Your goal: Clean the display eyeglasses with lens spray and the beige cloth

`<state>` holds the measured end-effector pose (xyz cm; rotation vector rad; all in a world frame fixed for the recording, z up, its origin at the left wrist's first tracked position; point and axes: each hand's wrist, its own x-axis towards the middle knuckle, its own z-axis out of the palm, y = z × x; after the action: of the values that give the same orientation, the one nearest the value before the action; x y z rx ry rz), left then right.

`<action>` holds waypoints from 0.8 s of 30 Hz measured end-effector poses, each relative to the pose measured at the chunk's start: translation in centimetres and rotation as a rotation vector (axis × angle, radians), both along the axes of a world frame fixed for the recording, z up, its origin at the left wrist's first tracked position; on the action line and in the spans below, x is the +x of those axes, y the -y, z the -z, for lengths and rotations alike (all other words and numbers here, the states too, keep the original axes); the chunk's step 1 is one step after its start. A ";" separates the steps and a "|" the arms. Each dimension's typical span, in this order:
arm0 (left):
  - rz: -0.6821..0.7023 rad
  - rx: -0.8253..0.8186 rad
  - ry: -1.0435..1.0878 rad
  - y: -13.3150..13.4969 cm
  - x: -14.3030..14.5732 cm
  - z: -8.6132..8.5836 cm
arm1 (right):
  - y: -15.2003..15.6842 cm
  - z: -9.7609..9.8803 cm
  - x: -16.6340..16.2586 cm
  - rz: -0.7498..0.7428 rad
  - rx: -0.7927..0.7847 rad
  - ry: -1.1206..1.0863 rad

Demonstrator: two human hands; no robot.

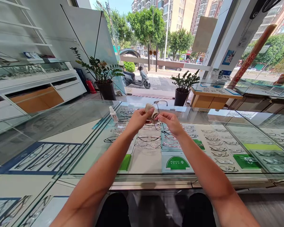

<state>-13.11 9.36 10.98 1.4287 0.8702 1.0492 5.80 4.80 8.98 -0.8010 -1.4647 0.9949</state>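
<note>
Over the glass display counter (137, 178), my two hands are raised close together. My left hand (139, 119) pinches a beige cloth (152, 111), which is bunched against a pair of dark thin-framed eyeglasses (158, 108). The fingers of my right hand (172, 123) are closed on the eyeglasses from the right side. Part of the frame shows above the cloth and a thin part curves below it; the cloth and fingers hide the rest. To the left of my left hand, a small white spray bottle (113, 114) stands upright on the glass.
Rows of eyeglass frames (148, 138) lie inside the counter, with a green MOHOE sign (177, 163) near its front. Beyond it stand two potted plants (107, 90) (181, 94), a red fire extinguisher (91, 86) and glass doors. Outside, a scooter (139, 78) is parked.
</note>
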 end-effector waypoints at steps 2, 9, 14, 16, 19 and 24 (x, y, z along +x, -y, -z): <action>0.023 -0.035 0.068 0.1 0.1 0.0 | 0.0 0.1 0.0 0.014 0.015 0.020; 0.075 -0.061 0.252 -0.5 0.2 0.6 | 0.0 0.1 -0.1 0.090 0.068 0.084; 0.063 -0.046 0.389 -0.8 0.5 0.8 | 0.1 -0.2 -0.2 0.148 0.070 0.114; 0.064 -0.065 0.455 -0.8 0.6 0.8 | 0.0 -0.2 -0.3 0.115 0.008 0.074; 0.109 -0.135 0.545 -0.7 0.8 0.8 | -0.1 -0.2 -0.5 0.061 -0.060 0.007; 0.226 -0.147 0.547 -0.6 1.1 0.9 | -0.1 -0.1 -0.6 0.020 -0.059 -0.035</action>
<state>-12.04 10.00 10.07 1.0130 0.3707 1.1014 5.24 4.91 9.06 -0.8356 -1.4005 1.0356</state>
